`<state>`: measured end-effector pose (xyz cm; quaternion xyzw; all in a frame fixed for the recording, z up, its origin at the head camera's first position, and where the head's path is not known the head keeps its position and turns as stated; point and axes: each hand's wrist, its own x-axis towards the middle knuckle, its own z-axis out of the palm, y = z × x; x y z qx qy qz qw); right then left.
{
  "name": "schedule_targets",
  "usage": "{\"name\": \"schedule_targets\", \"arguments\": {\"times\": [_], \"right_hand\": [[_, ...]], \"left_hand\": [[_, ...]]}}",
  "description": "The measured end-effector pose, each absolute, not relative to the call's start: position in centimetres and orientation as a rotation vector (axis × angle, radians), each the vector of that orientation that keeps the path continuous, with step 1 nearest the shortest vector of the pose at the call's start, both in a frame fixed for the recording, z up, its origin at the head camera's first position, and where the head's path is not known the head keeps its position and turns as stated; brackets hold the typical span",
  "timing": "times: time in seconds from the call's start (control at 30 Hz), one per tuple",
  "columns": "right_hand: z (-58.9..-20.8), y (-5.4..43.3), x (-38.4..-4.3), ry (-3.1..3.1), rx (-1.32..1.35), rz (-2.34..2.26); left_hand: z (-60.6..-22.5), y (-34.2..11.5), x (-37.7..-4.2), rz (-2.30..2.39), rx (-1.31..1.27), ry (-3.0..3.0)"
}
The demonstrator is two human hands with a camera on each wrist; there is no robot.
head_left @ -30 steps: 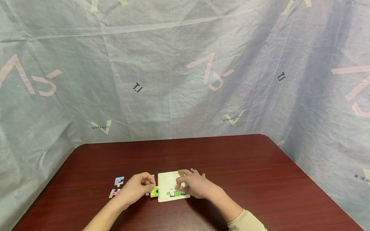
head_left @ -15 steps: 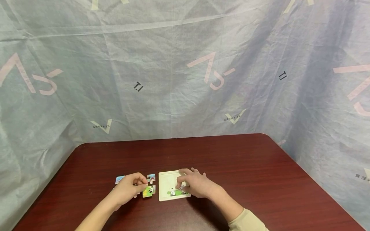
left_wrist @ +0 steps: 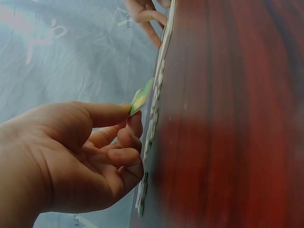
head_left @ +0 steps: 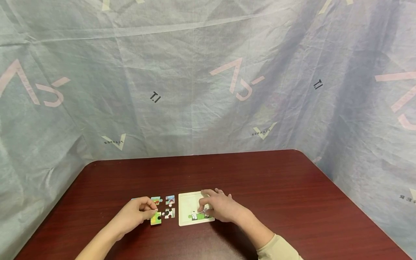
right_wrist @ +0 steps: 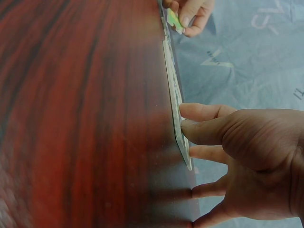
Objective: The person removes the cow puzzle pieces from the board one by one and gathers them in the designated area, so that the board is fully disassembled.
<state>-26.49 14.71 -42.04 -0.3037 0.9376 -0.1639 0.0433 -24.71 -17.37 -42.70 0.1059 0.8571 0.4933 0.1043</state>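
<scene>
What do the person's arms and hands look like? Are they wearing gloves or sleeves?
No gloves! The left hand and right hand are bare, with no rings showing. The right arm has a plain, pale beige sleeve that stops well short of the wrist. The left arm is bare as far as the picture shows.

Green puzzle piece (head_left: 155,219) in left grip (head_left: 132,216), right grip (head_left: 221,207) on tray (head_left: 187,202).
</scene>
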Motion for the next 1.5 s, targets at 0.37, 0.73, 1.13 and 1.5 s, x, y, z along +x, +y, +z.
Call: {"name": "schedule_targets", "arguments": {"times": [0.37, 0.73, 1.13, 1.5], "right_hand": [[-42.0, 14.7, -26.4, 2.855, -0.92, -0.515], [-41.8, 14.9, -26.4, 2.817, -0.913, -0.578], [-41.8, 14.8, -26.5, 2.822, -0.919, -0.562], [-41.9, 14.7, -26.6, 2.829, -0.923, -0.567]], "left_hand": [[-42.7, -19.6, -24.3, 1.403, 0.229, 2.562], [-42.5, -21.7, -24.0, 1.383, 0.206, 2.533], [-42.2, -23.7, -23.6, 1.386, 0.263, 2.486], [-42.4, -24.4, -23.8, 1.308, 0.277, 2.552]]}}
